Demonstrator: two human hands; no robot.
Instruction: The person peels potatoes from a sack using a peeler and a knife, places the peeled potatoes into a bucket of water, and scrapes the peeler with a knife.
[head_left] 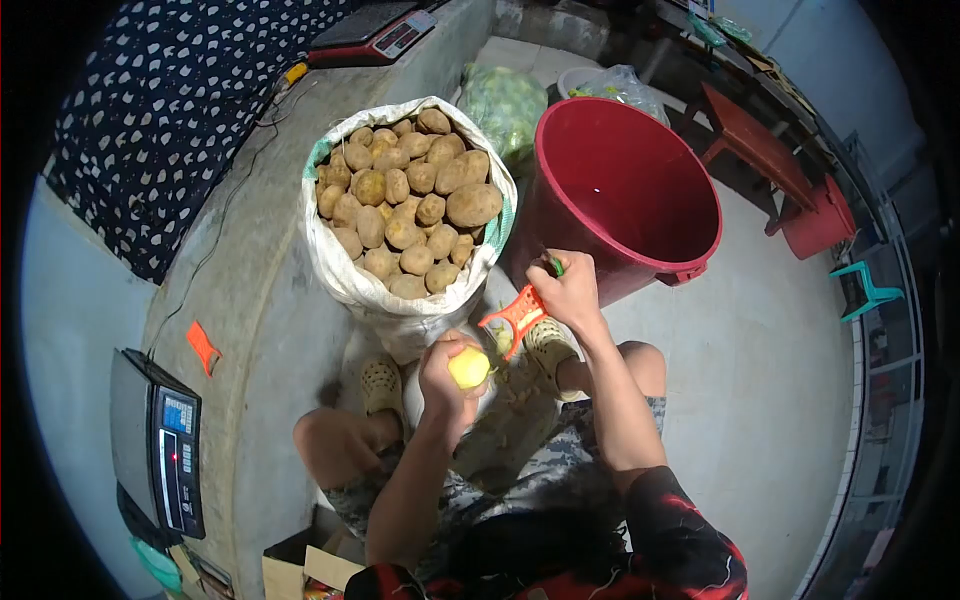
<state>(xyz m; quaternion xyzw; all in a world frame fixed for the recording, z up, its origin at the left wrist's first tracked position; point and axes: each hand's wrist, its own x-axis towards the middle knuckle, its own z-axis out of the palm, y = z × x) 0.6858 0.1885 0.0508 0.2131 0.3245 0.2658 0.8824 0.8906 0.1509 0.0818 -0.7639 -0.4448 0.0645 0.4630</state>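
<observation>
My left hand is closed around a peeled yellow potato, whose bare side faces up and right. To its right, my right hand grips an orange peeler with a green handle end. The peeler's blade is just above and right of the potato, apart from it. A white sack full of unpeeled brown potatoes stands open beyond my hands. Bits of peel lie on the floor between my feet.
A large red tub stands right of the sack, near my right hand. Bagged green produce lies behind. On the left ledge are another orange peeler and a scale. A red-brown bench is at the right.
</observation>
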